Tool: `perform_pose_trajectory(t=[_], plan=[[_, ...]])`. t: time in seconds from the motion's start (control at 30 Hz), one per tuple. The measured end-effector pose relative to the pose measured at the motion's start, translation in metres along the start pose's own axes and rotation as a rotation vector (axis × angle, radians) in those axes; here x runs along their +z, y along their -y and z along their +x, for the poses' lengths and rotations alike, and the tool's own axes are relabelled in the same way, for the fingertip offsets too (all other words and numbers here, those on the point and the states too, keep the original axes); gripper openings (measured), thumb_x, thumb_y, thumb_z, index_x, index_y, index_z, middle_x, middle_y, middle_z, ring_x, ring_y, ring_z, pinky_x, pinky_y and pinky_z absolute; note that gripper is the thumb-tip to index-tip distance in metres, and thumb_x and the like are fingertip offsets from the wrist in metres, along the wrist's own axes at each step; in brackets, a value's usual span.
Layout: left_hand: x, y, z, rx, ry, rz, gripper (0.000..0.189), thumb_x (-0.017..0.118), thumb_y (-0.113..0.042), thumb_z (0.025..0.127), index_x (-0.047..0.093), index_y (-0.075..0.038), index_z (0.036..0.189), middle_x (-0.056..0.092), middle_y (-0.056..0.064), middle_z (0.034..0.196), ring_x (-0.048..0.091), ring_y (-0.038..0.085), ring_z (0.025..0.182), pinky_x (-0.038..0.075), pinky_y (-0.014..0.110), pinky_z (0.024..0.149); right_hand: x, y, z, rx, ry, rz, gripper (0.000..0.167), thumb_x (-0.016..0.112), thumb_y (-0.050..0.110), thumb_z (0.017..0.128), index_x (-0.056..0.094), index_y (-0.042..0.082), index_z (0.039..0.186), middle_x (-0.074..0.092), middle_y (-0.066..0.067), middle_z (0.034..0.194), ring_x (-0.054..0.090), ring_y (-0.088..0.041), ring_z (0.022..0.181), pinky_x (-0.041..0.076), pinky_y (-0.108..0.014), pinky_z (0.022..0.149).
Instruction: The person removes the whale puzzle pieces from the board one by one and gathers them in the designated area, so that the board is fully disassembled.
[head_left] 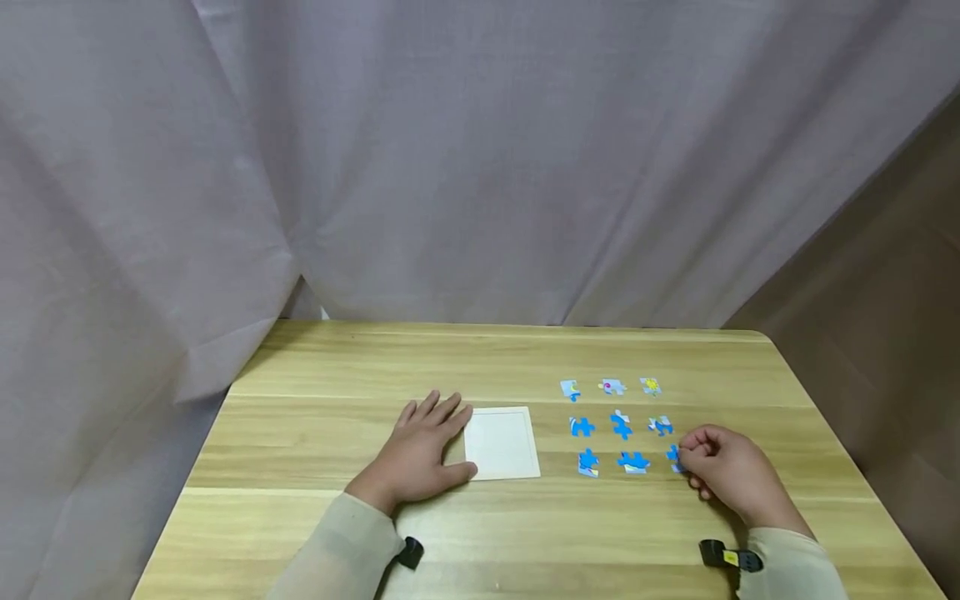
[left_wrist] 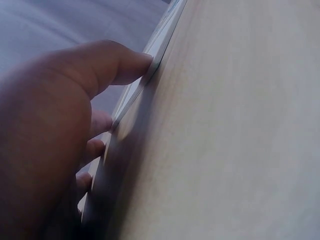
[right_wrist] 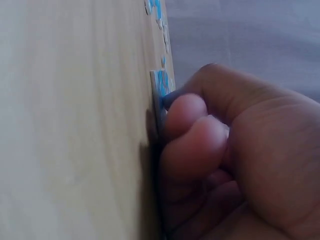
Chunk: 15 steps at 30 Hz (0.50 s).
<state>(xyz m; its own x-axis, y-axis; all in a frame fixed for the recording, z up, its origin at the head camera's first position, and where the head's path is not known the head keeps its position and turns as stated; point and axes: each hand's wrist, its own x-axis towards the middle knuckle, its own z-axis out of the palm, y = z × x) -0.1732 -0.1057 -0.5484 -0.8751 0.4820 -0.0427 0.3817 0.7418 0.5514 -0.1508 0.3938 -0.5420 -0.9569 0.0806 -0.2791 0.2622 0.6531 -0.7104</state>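
A square white puzzle board [head_left: 501, 443] with a thin line along its inner edge lies flat on the table. My left hand [head_left: 423, 454] rests at its left side, fingers spread, with thumb and index finger touching the board's edge. On the right, my right hand [head_left: 731, 471] pinches a blue jigsaw piece [head_left: 672, 455] at the near right corner of a group of pieces. In the right wrist view that piece [right_wrist: 159, 87] stands a little off the wood at one edge; the fingertips cover part of it.
Several other jigsaw pieces [head_left: 621, 425], mostly blue, lie apart in rows between the board and my right hand. One in the far row has a yellow shape [head_left: 651, 386]. A grey curtain [head_left: 480, 167] hangs behind the wooden table [head_left: 360, 358].
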Motion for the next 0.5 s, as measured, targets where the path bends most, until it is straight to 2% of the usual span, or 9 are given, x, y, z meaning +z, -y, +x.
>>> perform_pose_trajectory(t=[0.1,0.3,0.43,0.5], plan=[[-0.001,0.0,-0.003,-0.002,0.0,0.007,0.091,0.071,-0.061,0.101,0.039,-0.023,0.177,0.027,0.002,0.188,0.013,0.036,0.178,0.004,0.065,0.142,0.001,-0.001,-0.001,-0.003,-0.007,-0.013,0.021,0.072,0.02,0.108,0.067,0.0,0.114,0.068,-0.007,0.083,0.066,-0.016,0.066,0.062,-0.032,0.059],[-0.001,-0.002,-0.006,0.015,0.001,0.007,0.09,0.073,-0.059,0.101,0.042,-0.021,0.176,0.031,0.005,0.187,0.015,0.04,0.177,0.008,0.068,0.141,0.002,-0.005,-0.009,0.025,0.017,0.067,0.022,0.073,0.018,0.109,0.065,-0.002,0.115,0.067,-0.008,0.088,0.066,-0.016,0.069,0.063,-0.032,0.06],[0.003,0.0,-0.006,0.02,0.005,0.0,0.089,0.073,-0.06,0.101,0.041,-0.025,0.176,0.031,0.004,0.187,0.015,0.038,0.177,0.007,0.067,0.141,0.002,-0.009,-0.014,0.036,0.005,0.13,0.026,0.072,0.019,0.111,0.063,-0.004,0.118,0.068,-0.008,0.091,0.066,-0.018,0.068,0.063,-0.034,0.06],[0.005,0.001,-0.005,0.027,0.011,-0.014,0.089,0.073,-0.06,0.101,0.039,-0.028,0.177,0.032,0.004,0.186,0.015,0.037,0.177,0.007,0.067,0.141,0.002,-0.011,-0.019,0.04,-0.026,0.119,0.028,0.07,0.023,0.113,0.064,-0.004,0.12,0.068,-0.008,0.09,0.066,-0.017,0.068,0.062,-0.034,0.06]])
